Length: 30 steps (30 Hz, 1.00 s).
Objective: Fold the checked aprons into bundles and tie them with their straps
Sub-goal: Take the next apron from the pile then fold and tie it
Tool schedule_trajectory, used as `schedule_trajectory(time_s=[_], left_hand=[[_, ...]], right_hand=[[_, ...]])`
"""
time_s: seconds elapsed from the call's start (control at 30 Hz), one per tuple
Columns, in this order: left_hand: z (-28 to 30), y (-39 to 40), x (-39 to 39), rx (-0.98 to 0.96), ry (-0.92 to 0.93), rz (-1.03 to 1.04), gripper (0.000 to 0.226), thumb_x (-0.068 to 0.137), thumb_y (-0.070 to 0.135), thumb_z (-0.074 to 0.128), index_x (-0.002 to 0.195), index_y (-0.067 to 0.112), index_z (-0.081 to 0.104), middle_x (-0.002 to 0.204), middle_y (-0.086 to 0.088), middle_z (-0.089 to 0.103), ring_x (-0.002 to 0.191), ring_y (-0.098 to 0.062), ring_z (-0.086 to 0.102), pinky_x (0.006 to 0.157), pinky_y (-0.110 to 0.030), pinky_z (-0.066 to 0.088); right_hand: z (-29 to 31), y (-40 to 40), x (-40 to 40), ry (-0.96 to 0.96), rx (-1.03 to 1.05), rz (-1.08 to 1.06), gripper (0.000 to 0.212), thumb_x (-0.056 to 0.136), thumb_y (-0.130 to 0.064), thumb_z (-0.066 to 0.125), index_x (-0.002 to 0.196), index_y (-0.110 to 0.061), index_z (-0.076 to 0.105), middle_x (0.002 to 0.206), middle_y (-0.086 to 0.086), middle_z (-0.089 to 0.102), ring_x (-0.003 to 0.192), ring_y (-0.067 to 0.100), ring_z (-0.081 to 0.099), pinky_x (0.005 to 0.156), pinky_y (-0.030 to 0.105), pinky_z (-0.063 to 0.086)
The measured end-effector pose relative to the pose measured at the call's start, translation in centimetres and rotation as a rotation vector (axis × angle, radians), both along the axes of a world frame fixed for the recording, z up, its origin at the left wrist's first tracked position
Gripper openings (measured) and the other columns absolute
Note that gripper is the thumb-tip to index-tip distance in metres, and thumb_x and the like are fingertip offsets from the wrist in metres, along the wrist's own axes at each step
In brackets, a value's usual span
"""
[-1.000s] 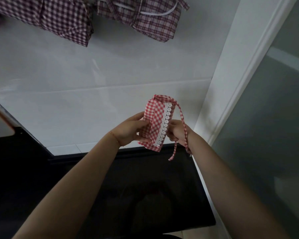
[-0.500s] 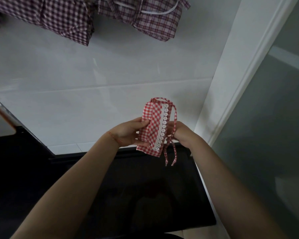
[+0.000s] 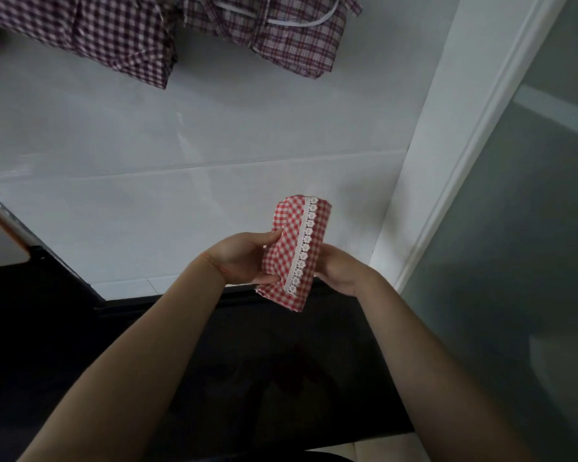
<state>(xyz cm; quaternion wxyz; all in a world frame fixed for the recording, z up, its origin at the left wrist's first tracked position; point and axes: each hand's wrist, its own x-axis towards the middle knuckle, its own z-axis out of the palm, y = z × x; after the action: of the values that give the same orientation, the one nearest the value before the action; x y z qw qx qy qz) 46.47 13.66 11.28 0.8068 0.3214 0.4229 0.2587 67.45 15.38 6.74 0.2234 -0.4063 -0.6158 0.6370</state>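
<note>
A small red-and-white checked apron bundle (image 3: 294, 255) with a strip of white lace down its front is held upright in the air over the edge of a white counter (image 3: 181, 135). My left hand (image 3: 241, 260) grips its left side, thumb on the front. On the bundle's right side my right hand (image 3: 337, 268) holds it, fingers tucked behind the cloth. The strap is out of sight. Two dark maroon checked aprons lie at the far edge, one at the left (image 3: 97, 31) and one at the right (image 3: 274, 28) with white straps on it.
A glossy black surface (image 3: 247, 368) runs below the counter under my forearms. A white frame (image 3: 454, 141) with a grey glass panel (image 3: 530, 228) stands at the right. An orange-edged object (image 3: 1, 221) shows at the left.
The loose strap that hung over the bundle's right side has gone out of sight behind it. My right hand has moved in against the bundle.
</note>
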Motion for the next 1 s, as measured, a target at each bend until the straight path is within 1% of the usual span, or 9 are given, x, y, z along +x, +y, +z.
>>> schedule_trajectory(time_s=[0.1, 0.2, 0.3, 0.4, 0.5, 0.67, 0.8, 0.93, 1.0], left_hand=[[-0.4, 0.0, 0.1, 0.011, -0.009, -0.075, 0.06, 0.065, 0.036, 0.089, 0.115, 0.012, 0.067, 0.105, -0.008, 0.069, 0.097, -0.025, 0.068, 0.073, -0.038, 0.061], [-0.9, 0.1, -0.1, -0.004, 0.036, -0.039, 0.05, 0.077, 0.037, 0.076, 0.118, 0.012, 0.063, 0.106, -0.007, 0.067, 0.097, -0.025, 0.067, 0.074, -0.037, 0.062], [-0.9, 0.0, -0.4, -0.008, 0.089, -0.004, 0.041, 0.087, 0.036, 0.065, 0.12, 0.012, 0.062, 0.106, -0.008, 0.067, 0.099, -0.025, 0.066, 0.074, -0.037, 0.062], [-0.7, 0.2, -0.8, 0.003, 0.218, 0.071, 0.051, 0.081, 0.039, 0.07, 0.123, 0.01, 0.061, 0.116, -0.009, 0.064, 0.105, -0.025, 0.063, 0.066, -0.036, 0.061], [-0.6, 0.5, -1.1, 0.041, 0.422, 0.184, 0.054, 0.083, 0.04, 0.074, 0.123, 0.006, 0.06, 0.128, -0.013, 0.06, 0.114, -0.027, 0.06, 0.07, -0.041, 0.063], [-1.5, 0.6, -0.3, 0.288, 0.876, 0.25, 0.038, 0.091, 0.043, 0.066, 0.115, 0.013, 0.063, 0.104, -0.009, 0.068, 0.088, -0.029, 0.07, 0.062, -0.041, 0.063], [-1.8, -0.1, 1.8, 0.606, 1.321, 0.008, 0.033, 0.093, 0.046, 0.057, 0.103, 0.015, 0.066, 0.092, -0.005, 0.069, 0.076, -0.024, 0.068, 0.07, -0.037, 0.06], [-1.7, -0.2, 3.4, 0.717, 1.398, -0.223, 0.042, 0.096, 0.046, 0.047, 0.093, 0.008, 0.065, 0.086, -0.008, 0.067, 0.083, -0.027, 0.064, 0.072, -0.034, 0.05], [-1.7, 0.1, 3.4, 0.745, 1.398, -0.326, 0.034, 0.093, 0.041, 0.049, 0.095, 0.011, 0.064, 0.089, -0.008, 0.066, 0.086, -0.028, 0.062, 0.076, -0.035, 0.05]], right_hand=[[-0.3, -1.0, -0.4, 0.142, -0.096, 0.089, 0.031, 0.098, -0.033, 0.055, 0.129, -0.036, 0.05, 0.135, -0.006, 0.059, 0.128, 0.014, 0.054, 0.111, 0.035, 0.04], [-0.6, -0.9, -0.5, 0.133, -0.109, 0.065, 0.023, 0.104, -0.023, 0.048, 0.124, -0.031, 0.054, 0.132, 0.001, 0.062, 0.123, 0.019, 0.059, 0.108, 0.038, 0.045], [-0.6, -0.9, -0.5, 0.073, -0.132, 0.015, 0.019, 0.104, -0.019, 0.048, 0.116, -0.017, 0.062, 0.11, 0.008, 0.069, 0.091, 0.024, 0.068, 0.077, 0.03, 0.056], [-0.6, -0.6, 0.1, -0.031, -0.143, -0.027, 0.018, 0.103, -0.018, 0.05, 0.106, -0.007, 0.063, 0.068, 0.005, 0.05, 0.051, 0.012, 0.037, 0.048, 0.023, 0.03], [0.0, -0.3, 0.9, -0.161, -0.071, -0.02, 0.027, 0.104, -0.025, 0.049, 0.11, -0.002, 0.063, 0.058, -0.003, 0.04, 0.046, 0.009, 0.027, 0.045, 0.023, 0.022], [2.7, -0.6, 0.8, -0.483, 0.12, 0.099, 0.027, 0.103, -0.027, 0.046, 0.092, -0.012, 0.065, 0.063, -0.003, 0.046, 0.047, 0.009, 0.034, 0.046, 0.022, 0.029], [4.3, -0.3, -1.1, -0.671, 0.408, 0.193, 0.026, 0.103, -0.026, 0.045, 0.088, -0.015, 0.062, 0.075, -0.003, 0.053, 0.063, 0.014, 0.046, 0.057, 0.028, 0.035], [4.3, 0.7, -1.6, -0.728, 0.545, 0.124, 0.032, 0.103, -0.023, 0.046, 0.077, -0.008, 0.055, 0.077, 0.008, 0.055, 0.066, 0.019, 0.046, 0.06, 0.032, 0.033], [3.9, 1.0, -1.3, -0.731, 0.585, 0.065, 0.032, 0.102, -0.028, 0.05, 0.073, -0.015, 0.056, 0.078, 0.002, 0.059, 0.069, 0.018, 0.053, 0.061, 0.031, 0.039]])
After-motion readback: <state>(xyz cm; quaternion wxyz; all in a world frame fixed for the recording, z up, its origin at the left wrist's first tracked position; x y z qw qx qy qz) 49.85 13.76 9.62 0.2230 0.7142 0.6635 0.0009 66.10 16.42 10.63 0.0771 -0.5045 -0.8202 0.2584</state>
